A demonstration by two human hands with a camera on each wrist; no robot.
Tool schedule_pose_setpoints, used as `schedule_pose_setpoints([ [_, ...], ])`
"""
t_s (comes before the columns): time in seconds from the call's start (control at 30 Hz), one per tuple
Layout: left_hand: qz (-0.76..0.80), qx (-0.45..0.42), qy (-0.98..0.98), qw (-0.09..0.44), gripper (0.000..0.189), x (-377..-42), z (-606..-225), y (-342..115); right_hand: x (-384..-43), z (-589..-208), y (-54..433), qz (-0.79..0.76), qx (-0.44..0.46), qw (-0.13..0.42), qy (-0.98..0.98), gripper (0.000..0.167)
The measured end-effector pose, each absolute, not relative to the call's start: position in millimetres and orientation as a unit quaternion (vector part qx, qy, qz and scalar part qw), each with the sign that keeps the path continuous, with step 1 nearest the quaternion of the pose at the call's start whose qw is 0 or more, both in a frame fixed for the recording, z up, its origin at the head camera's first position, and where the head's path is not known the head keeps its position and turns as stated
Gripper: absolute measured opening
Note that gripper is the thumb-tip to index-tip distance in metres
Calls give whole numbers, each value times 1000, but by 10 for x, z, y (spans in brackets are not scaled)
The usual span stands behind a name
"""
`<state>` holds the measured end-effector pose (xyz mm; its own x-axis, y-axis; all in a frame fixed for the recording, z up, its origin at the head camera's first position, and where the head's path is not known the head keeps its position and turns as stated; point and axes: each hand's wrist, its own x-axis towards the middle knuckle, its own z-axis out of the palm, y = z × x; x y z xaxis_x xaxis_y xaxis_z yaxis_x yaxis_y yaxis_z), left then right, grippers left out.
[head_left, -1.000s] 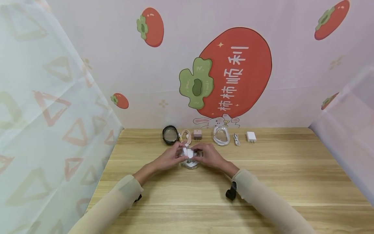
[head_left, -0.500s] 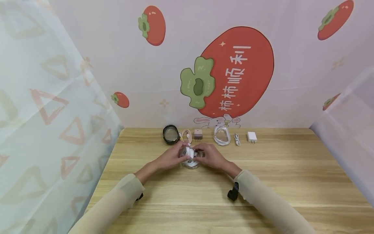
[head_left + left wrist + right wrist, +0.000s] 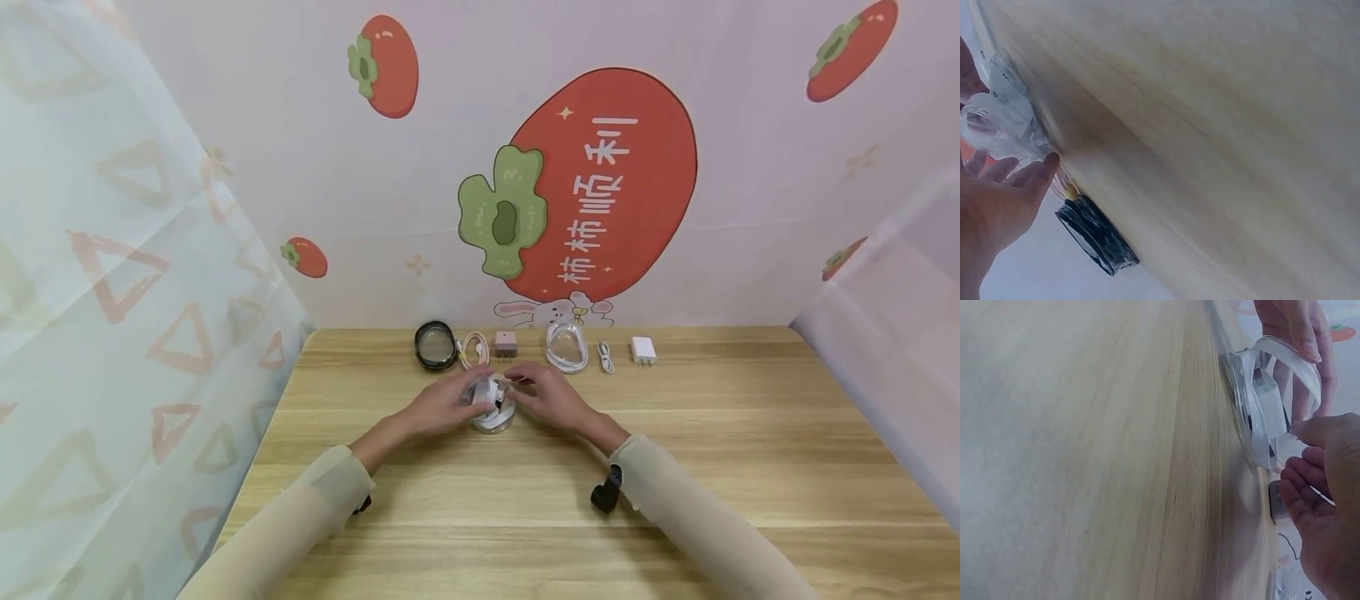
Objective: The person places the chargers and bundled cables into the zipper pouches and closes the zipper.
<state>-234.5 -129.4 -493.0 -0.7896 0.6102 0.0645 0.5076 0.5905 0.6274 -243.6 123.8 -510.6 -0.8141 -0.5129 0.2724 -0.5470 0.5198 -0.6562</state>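
Head view: both bare hands are meeting over the pale wood-grain tabletop [image 3: 480,542], and the round white cable coil in clear plastic [image 3: 492,422] is sitting right between them. The left hand [image 3: 442,402] is grasping it from its side. The right wrist view is showing that grip best: the left thumb is lying along the outside of the loop while the left fingers are spreading behind it, so the band is running between them. A small white rectangular block [image 3: 1270,410] is sitting inside the loop. The right hand [image 3: 558,400] is waiting opposite, its fingers loosely curved, with a gap between them and the thumb. Its thumb tip is hovering at the block's edge (can't tell if it's actually touching), and the fingers aren't wrapping around anything.

Behind the hands, a row is lying near the wall: the black ring-shaped coil [image 3: 437,367] farthest left, then a pale pink cable loop [image 3: 466,350], a pinkish-brown two-tone charger block [image 3: 506,344], a second white cable coil [image 3: 567,365], a short bundled white cable [image 3: 605,357], and a white square charger [image 3: 642,349] with its prongs pointing toward the person.
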Motion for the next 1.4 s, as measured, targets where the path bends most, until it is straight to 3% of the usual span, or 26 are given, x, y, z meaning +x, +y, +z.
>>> schedule_pose_setpoints([
  [0.17, 315, 310, 894, 79, 67, -2345, -4920, -1288, -2419, -5081, 1266, 397, 297, 22, -868, 28],
  [0.37, 321, 313, 891, 72, 55, -2378, -4892, -1319, -2409, -5041, 1302, 414, 284, 7, -865, 29],
  [0.7, 285, 388, 875, 58, 49, -2545, -4943, -1408, -2395, -5024, 1323, 429, 275, -23, -860, 32],
  [0.93, 260, 418, 868, 67, 49, -2613, -4916, -1417, -2380, -5040, 1275, 411, 288, -9, -865, 37],
  [1.4, 225, 447, 861, 84, 50, -2704, -4896, -1397, -2340, -5007, 1170, 353, 264, 17, -897, 31],
])
